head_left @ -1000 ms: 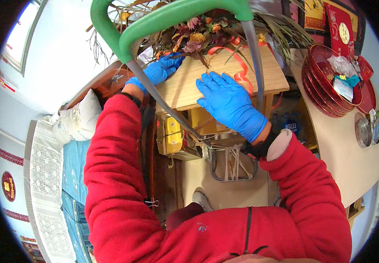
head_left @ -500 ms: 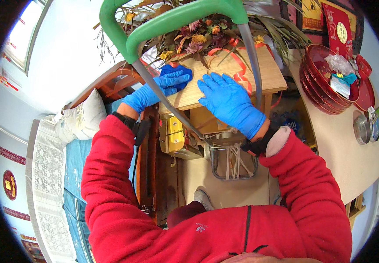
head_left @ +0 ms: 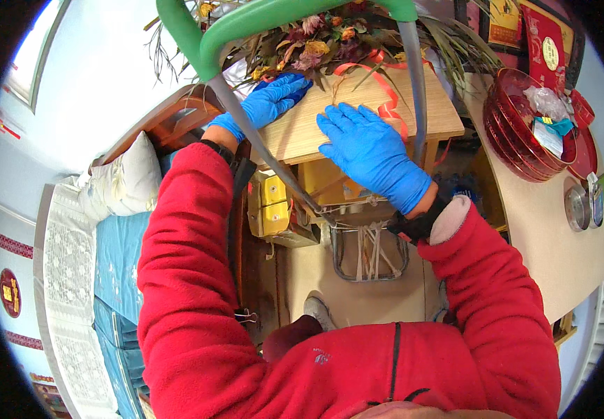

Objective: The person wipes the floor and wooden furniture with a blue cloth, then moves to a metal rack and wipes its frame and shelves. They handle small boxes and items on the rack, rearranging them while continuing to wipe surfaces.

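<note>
On the small light-wood table (head_left: pixel 302 136), my left hand (head_left: pixel 263 106), in a blue glove, holds a dark blue cloth (head_left: pixel 299 85) pressed against the top near its far left edge. The fingers lie over the cloth, and part of it is hidden beneath them. My right hand (head_left: pixel 377 155), gloved in blue too, rests open and flat near the table's front edge, holding nothing. A bunch of dried flowers (head_left: pixel 314 50) lies across the far side of the table, with a curled red ribbon (head_left: pixel 388 105) trailing toward my right hand.
A green handle (head_left: pixel 267 31) on grey metal bars arches over the table between my arms. Stacked dark red bowls (head_left: pixel 508 133) stand on the counter (head_left: pixel 546 244) at right. Yellow boxes (head_left: pixel 274 202) sit under the table; a pillow (head_left: pixel 128 180) lies at left.
My left hand has slid the cloth farther away along the table, up to the flowers. My right hand stays on the table almost in place. The view has shifted slightly.
</note>
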Demonstrator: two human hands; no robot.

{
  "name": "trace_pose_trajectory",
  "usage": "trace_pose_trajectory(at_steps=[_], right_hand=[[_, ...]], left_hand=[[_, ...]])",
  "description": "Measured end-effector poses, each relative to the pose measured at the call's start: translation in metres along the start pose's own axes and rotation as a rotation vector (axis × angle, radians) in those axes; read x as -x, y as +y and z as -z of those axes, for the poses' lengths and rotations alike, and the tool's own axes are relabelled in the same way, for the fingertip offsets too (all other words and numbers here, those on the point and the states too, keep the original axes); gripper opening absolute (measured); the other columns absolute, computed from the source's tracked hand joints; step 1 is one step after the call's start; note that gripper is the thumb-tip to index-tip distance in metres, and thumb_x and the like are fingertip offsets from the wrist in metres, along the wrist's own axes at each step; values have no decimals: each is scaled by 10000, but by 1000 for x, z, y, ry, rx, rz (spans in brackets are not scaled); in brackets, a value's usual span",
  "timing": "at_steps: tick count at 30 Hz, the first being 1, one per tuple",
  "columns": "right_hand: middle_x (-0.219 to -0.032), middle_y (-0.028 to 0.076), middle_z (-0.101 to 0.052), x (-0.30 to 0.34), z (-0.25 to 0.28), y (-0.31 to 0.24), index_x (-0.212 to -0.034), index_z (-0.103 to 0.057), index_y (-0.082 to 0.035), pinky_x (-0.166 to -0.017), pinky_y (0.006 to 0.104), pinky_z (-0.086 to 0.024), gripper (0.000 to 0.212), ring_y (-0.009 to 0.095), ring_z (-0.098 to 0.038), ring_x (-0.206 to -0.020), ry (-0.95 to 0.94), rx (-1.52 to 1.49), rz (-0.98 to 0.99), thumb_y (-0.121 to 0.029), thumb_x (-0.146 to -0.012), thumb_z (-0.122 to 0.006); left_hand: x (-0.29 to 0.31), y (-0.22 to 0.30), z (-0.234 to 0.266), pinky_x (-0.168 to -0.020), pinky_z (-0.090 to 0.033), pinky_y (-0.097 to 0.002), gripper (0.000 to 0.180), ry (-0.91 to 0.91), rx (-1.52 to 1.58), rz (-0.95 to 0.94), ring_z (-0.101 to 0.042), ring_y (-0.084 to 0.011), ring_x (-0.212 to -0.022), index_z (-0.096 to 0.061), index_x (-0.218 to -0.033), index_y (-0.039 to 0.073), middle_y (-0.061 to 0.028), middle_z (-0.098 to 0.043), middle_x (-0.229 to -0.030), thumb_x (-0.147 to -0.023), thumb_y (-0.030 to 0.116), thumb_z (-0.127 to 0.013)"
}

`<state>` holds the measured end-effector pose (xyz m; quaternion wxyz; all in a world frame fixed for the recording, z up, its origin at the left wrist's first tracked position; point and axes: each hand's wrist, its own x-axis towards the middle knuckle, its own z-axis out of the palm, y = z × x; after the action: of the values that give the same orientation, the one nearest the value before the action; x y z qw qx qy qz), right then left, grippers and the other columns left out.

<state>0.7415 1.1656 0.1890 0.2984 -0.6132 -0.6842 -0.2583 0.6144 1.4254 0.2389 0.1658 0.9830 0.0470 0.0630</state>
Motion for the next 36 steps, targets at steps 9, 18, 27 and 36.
trace_pose_trajectory(at_steps=[9,18,27,36], right_hand=[[-1299,129,-591,-1,2,0,-1246,-604,-58,-1050,423,-391,444,293,-536,-1227,-69,33,3,-359,-923,-554],[-1359,126,-561,-1,-11,7,-1302,-573,-90,-1067,458,-377,464,298,-510,-1273,-156,34,-14,-394,-957,-508],[-1500,155,-438,35,71,-66,-1519,-339,-112,-1094,426,-379,683,275,-501,-1304,-167,-674,-227,-286,-934,-647],[-1077,84,-669,106,68,-95,-1282,-566,-74,-899,283,-488,342,174,-619,-1000,-129,-973,-661,-175,-964,-642]], left_hand=[[73,10,-4,-1109,-401,-318,387,264,583,233,-525,-203,-1284,-558,-1363,23,-86,-574,-1379,-980,75,-555],[199,113,-43,-962,-508,-383,420,1012,1575,260,-630,-266,-1106,-528,-1355,15,-127,-648,-1221,-980,203,-540],[200,203,-121,-1085,-420,-423,436,1179,1864,-107,-560,-270,-1211,-499,-1395,53,-127,-564,-1373,-1038,292,-428],[150,253,-177,-1056,-443,-434,499,774,2048,-40,-567,-291,-1224,-506,-1397,44,-133,-585,-1351,-975,304,-567]])
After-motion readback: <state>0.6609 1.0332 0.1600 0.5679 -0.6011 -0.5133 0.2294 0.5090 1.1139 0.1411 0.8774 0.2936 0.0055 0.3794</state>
